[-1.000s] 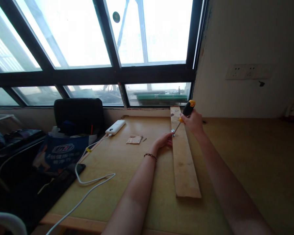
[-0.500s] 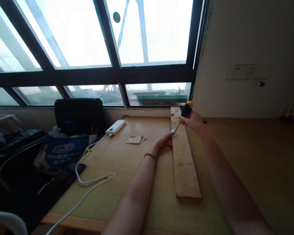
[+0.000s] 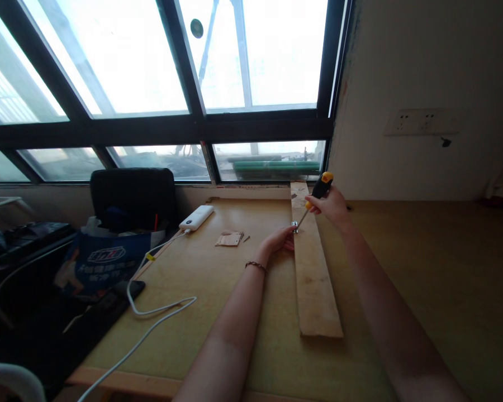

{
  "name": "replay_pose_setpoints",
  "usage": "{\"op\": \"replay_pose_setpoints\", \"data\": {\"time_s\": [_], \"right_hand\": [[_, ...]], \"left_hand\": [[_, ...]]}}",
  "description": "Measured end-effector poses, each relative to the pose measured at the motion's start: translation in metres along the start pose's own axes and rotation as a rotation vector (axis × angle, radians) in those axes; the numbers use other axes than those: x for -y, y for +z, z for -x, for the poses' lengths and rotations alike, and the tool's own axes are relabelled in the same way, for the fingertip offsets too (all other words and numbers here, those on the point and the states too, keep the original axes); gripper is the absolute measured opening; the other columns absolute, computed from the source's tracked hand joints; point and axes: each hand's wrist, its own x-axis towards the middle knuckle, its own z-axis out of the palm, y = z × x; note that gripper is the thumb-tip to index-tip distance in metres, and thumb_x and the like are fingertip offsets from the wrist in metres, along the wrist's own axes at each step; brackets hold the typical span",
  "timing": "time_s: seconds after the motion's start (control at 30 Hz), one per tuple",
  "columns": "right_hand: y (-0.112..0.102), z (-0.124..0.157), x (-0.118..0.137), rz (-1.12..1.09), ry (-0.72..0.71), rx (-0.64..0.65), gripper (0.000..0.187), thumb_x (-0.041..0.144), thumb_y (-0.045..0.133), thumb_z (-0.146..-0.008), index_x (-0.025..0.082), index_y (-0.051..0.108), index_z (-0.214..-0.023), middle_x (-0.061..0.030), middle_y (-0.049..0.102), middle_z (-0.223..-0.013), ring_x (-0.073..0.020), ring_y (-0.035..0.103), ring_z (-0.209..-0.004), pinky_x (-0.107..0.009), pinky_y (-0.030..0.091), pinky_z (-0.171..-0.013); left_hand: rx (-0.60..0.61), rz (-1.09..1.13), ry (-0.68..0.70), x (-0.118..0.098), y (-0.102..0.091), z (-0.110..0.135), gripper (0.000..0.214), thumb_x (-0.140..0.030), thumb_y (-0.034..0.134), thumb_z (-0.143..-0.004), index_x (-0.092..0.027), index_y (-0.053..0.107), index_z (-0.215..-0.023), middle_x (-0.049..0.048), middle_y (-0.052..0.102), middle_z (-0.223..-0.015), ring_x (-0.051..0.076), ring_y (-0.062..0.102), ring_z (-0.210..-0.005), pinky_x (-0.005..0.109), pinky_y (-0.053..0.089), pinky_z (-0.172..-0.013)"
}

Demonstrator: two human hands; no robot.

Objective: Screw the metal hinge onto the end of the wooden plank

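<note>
A long wooden plank [image 3: 314,273] lies on the table [image 3: 402,279], running away from me toward the window. My right hand [image 3: 331,207] is closed around a black and yellow screwdriver [image 3: 318,192], whose tip points down at a small metal fitting [image 3: 294,226] on the plank's left edge. My left hand [image 3: 280,239] rests at that edge, fingers pinched on the fitting. A bracelet sits on my left wrist.
A white power bank [image 3: 196,217] with a long white cable [image 3: 151,310] lies at the table's left. A small card with screws [image 3: 229,239] sits near it. A black chair [image 3: 132,195] and a blue bag [image 3: 104,259] stand left. Wall sockets [image 3: 421,121] are at right.
The screwdriver handle has shifted slightly in my right hand, and the view has moved a little. Both hands stay at the fitting.
</note>
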Motion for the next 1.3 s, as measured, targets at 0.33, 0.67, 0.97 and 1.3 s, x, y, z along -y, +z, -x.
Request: {"op": "replay_pose_setpoints", "data": {"time_s": [0.33, 0.67, 0.97, 1.3], "right_hand": [[-0.003, -0.003, -0.001, -0.044, 0.033, 0.018, 0.036, 0.029, 0.076, -0.051, 0.017, 0.052, -0.075, -0.0023, 0.065, -0.067, -0.0171, 0.063, -0.049, -0.026, 0.053, -0.043], [-0.006, 0.002, 0.006, -0.043, 0.023, 0.134, 0.032, 0.029, 0.073, -0.058, 0.016, 0.054, -0.081, -0.0057, 0.068, -0.078, -0.0145, 0.063, -0.05, -0.023, 0.05, -0.041], [0.001, 0.002, 0.005, 0.11, 0.01, -0.084, 0.044, 0.035, 0.076, -0.05, 0.018, 0.049, -0.081, -0.0006, 0.063, -0.064, -0.017, 0.06, -0.045, -0.027, 0.049, -0.038], [-0.011, 0.002, 0.009, -0.14, 0.154, 0.144, 0.029, 0.017, 0.072, -0.057, 0.016, 0.052, -0.077, -0.0063, 0.067, -0.077, -0.0172, 0.065, -0.056, -0.023, 0.052, -0.044]], "left_hand": [[0.051, 0.069, 0.026, 0.0, 0.0, 0.003, 0.033, -0.042, 0.053, -0.076, -0.01, 0.059, -0.08, 0.0078, 0.063, -0.071, 0.014, 0.061, -0.058, 0.025, 0.051, -0.054], [0.034, 0.058, 0.014, -0.001, 0.0, 0.002, 0.033, -0.044, 0.054, -0.075, -0.011, 0.059, -0.077, 0.0062, 0.062, -0.066, 0.012, 0.059, -0.056, 0.022, 0.05, -0.052], [0.049, 0.079, 0.006, 0.002, -0.004, -0.001, 0.034, -0.043, 0.054, -0.075, -0.01, 0.059, -0.077, 0.0057, 0.061, -0.066, 0.011, 0.059, -0.055, 0.022, 0.05, -0.052], [0.071, 0.116, 0.033, 0.003, -0.004, -0.001, 0.031, -0.041, 0.055, -0.075, -0.01, 0.059, -0.077, 0.0065, 0.062, -0.068, 0.013, 0.06, -0.056, 0.024, 0.051, -0.053]]}}
